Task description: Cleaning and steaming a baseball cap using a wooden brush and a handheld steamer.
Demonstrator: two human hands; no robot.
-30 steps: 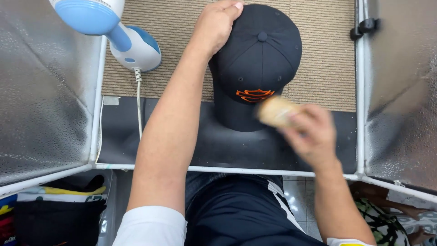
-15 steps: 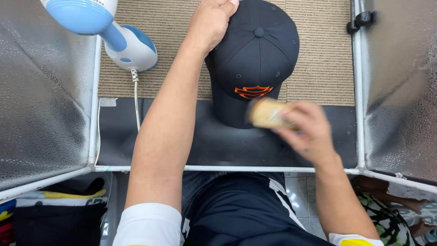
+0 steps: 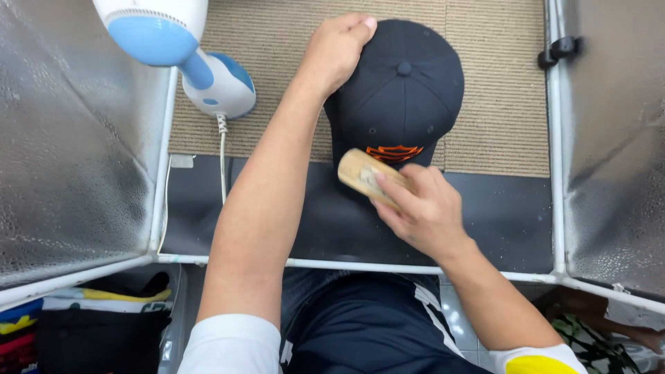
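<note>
Far left: a white-and-blue handheld steamer [image 3: 208, 76] is standing on the beige ribbed mat [image 3: 499, 104], its cord [image 3: 223, 166] trailing toward the near side.

Centre: the left hand [image 3: 336, 48] is reaching far, fingers curled and pressing on the far-left crown of a black baseball cap [image 3: 409, 90]. The cap is sitting at the mat's near edge, its long axis running far to near, with the orange emblem [image 3: 395, 152] and the front facing the near side. The brim is mostly hidden by the other hand.

Centre right: the right hand [image 3: 422, 211] is clamping a wooden brush [image 3: 367, 173], fingers wrapped over its back. The brush is lying over the cap's front, just below the emblem, its long axis slanting from far-left to near-right.

Both sides: silvery reflective panels [image 3: 69, 152] on a white frame are flanking the work area.
</note>
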